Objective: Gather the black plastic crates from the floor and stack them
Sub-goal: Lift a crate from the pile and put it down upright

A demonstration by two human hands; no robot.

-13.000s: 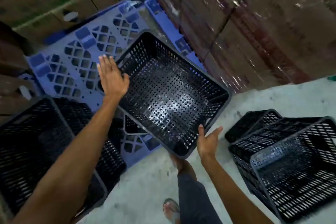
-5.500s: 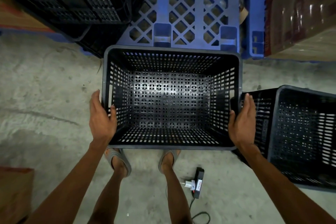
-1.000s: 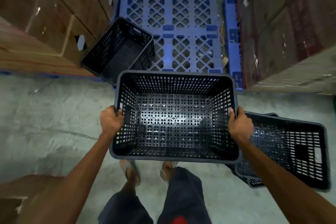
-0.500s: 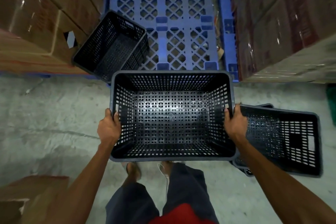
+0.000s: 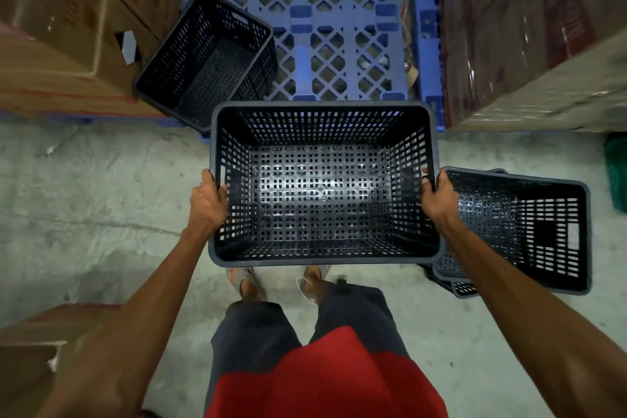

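Observation:
I hold an empty black plastic crate [image 5: 322, 187] level in front of me, above the concrete floor. My left hand [image 5: 207, 202] grips its left rim and my right hand [image 5: 437, 195] grips its right rim. A second black crate [image 5: 210, 58] sits tilted on the blue pallet's near left corner. A third black crate [image 5: 529, 231] lies on the floor at my right, with another crate partly hidden beneath it.
A blue plastic pallet [image 5: 325, 20] lies straight ahead between stacks of cardboard boxes [image 5: 64, 27] on the left and wrapped boxes [image 5: 529, 30] on the right. A brown box [image 5: 30, 356] stands at the lower left. Something green [image 5: 617, 173] shows at the right edge.
Since a second ago the crate in my hands has stayed gripped on both sides. The view has shifted slightly and the pallet looks a bit closer.

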